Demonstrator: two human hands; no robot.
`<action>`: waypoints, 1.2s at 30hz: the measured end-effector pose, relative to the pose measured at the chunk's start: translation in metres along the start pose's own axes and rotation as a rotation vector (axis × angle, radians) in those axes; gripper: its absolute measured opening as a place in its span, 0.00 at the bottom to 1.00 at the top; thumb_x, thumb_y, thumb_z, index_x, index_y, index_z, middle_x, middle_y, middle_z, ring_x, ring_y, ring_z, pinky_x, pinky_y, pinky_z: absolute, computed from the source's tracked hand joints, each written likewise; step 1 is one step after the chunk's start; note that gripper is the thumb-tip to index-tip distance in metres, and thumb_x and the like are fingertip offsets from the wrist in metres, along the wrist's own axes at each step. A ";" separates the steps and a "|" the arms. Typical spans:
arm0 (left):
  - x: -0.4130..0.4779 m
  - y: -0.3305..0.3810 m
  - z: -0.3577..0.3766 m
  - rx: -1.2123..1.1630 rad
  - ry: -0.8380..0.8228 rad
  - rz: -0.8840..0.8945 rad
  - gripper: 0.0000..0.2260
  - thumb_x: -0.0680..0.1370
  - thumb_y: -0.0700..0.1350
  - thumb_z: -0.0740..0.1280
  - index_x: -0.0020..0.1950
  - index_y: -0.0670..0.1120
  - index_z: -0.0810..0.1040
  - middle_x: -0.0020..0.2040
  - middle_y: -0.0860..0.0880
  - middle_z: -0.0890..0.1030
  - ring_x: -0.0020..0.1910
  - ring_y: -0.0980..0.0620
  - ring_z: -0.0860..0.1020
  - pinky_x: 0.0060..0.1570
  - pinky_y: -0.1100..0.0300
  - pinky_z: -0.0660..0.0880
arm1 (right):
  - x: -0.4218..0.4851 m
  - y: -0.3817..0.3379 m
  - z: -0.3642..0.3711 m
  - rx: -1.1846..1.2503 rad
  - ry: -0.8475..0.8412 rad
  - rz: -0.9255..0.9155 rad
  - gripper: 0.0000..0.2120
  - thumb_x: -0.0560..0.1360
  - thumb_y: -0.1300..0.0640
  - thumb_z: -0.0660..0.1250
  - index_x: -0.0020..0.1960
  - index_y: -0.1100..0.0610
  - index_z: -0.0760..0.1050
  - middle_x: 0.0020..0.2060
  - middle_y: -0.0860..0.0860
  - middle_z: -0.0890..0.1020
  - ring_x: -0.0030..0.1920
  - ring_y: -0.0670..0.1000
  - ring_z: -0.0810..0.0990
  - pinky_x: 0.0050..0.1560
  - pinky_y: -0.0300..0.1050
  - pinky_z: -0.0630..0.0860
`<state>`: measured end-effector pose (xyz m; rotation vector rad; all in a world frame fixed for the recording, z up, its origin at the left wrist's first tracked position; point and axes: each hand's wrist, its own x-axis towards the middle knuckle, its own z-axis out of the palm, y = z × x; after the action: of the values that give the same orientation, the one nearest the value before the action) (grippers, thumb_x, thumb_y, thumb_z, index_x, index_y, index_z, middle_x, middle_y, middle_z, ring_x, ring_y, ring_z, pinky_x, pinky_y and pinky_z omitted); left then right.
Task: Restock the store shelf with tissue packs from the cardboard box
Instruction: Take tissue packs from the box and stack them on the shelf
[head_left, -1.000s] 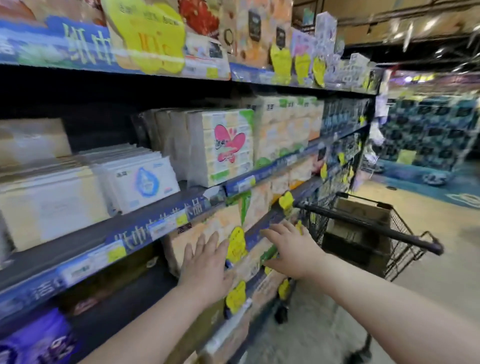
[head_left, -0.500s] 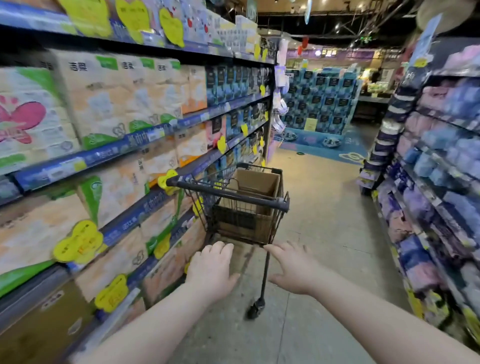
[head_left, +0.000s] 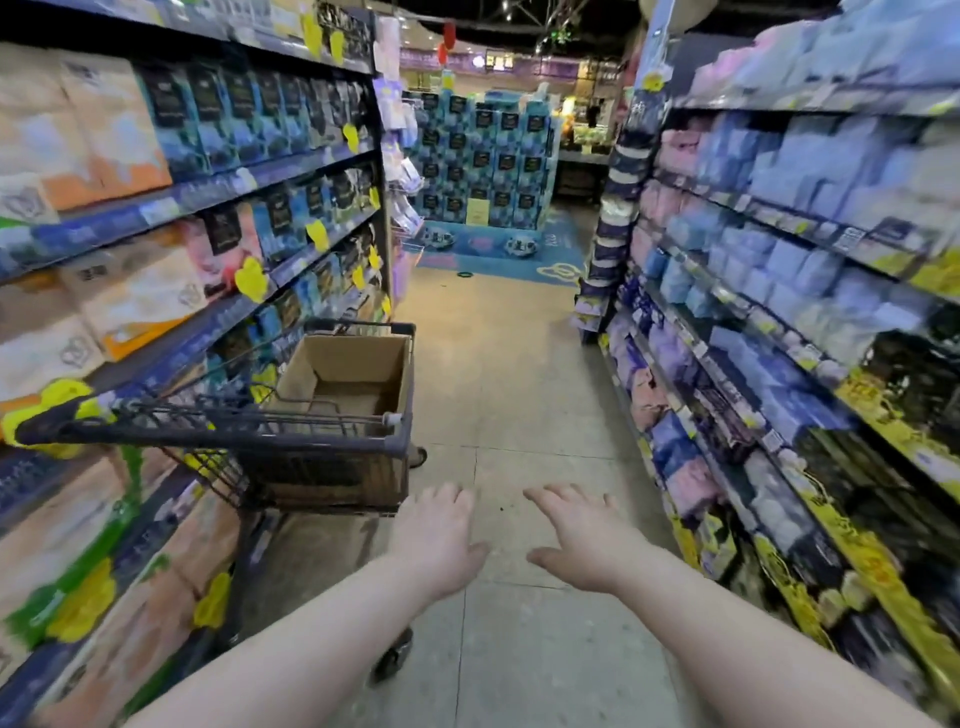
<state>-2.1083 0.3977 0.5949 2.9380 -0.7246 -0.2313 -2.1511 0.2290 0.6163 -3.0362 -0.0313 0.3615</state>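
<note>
So the person is standing in the aisle with both hands out in front, palms down. The left hand (head_left: 436, 535) and right hand (head_left: 582, 540) are both empty, fingers loosely spread, gripping nothing and touching nothing, just hanging over the grey concrete floor (head_left: 498, 395).

The open-topped brown cardboard box (head_left: 358, 369) sits inside the black wire shopping cart (head_left: 322, 467), which is parked tight along the tall blue-edged store shelf (head_left: 197, 192) on the person's left side. That puts the box ahead of the hands and off to the left, so the left hand is clearly the nearer one. The right would have to cross over.

The cart runs lengthwise down the aisle, with its dark handle bar (head_left: 208, 434) at the near end and the box behind it. Any reach has to go over or around that bar. I'd guess stepping up alongside is easier.

What I can see of the box's inside is bare cardboard, with no packs showing from here. The peach-and-white wrapped tissue packs (head_left: 135, 296) are on the left shelf, just beside the cart.
</note>
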 end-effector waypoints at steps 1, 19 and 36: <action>0.021 0.003 -0.002 -0.014 -0.002 0.030 0.29 0.77 0.58 0.60 0.75 0.49 0.57 0.70 0.46 0.66 0.69 0.44 0.65 0.66 0.51 0.65 | 0.012 0.010 -0.005 0.009 0.002 0.023 0.33 0.76 0.44 0.62 0.77 0.48 0.52 0.75 0.50 0.60 0.75 0.53 0.57 0.72 0.59 0.55; 0.316 0.005 0.008 -0.062 -0.098 0.000 0.28 0.77 0.57 0.61 0.74 0.50 0.59 0.71 0.48 0.66 0.70 0.45 0.65 0.67 0.52 0.64 | 0.255 0.170 -0.037 0.040 -0.084 0.056 0.32 0.76 0.43 0.61 0.76 0.48 0.54 0.75 0.49 0.60 0.74 0.53 0.58 0.70 0.56 0.57; 0.432 -0.049 0.024 -0.171 -0.040 -0.656 0.28 0.74 0.60 0.61 0.72 0.52 0.63 0.70 0.51 0.66 0.70 0.48 0.65 0.67 0.54 0.65 | 0.509 0.208 -0.073 -0.046 -0.315 -0.470 0.30 0.77 0.46 0.61 0.76 0.48 0.55 0.74 0.50 0.63 0.73 0.52 0.61 0.70 0.53 0.59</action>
<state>-1.7122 0.2368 0.5120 2.9001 0.2695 -0.3775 -1.6370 0.0318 0.5499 -2.8518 -0.7608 0.7872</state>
